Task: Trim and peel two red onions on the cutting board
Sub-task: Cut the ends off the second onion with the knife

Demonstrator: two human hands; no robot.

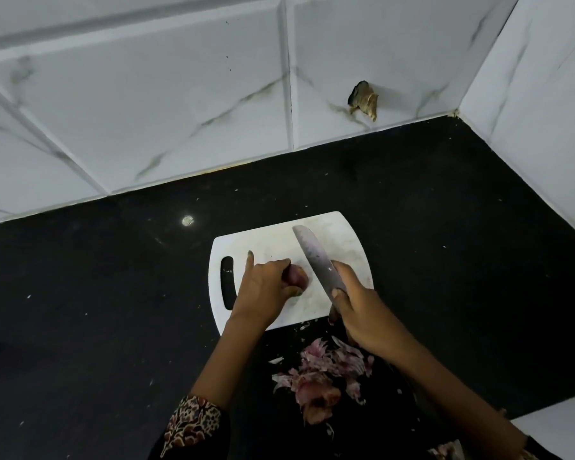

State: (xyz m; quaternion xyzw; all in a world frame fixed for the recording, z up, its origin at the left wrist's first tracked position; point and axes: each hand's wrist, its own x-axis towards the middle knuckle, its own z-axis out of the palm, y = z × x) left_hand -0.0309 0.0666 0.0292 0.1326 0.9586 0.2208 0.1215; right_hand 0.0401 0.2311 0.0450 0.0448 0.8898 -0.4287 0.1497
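The left hand curls over a small red onion, thumb and fingers pinching it from the left while the forefinger sticks straight out toward the far edge of the cutting board. The onion sits near the middle of the board, only its right side showing past the fingers. Just beside it, the right hand wraps round the handle of a knife, forefinger lying along the blade's base; the blade slants up and away over the board, its edge close to the onion's exposed end, though contact cannot be made out.

The onion looks light, round and firm, so it will likely want to roll under the blade; its papery skin is thin and slippery over a smooth layer beneath. Holding it low at the sides, fingertips tucked back from the cut line, seems the safest grip, and the skin should lift most easily from a trimmed end.

On the dark bench, in front of the board's near edge, lies a heap of pink onion peels. From those peels one onion appears already handled. A patterned sleeve covers the left forearm.
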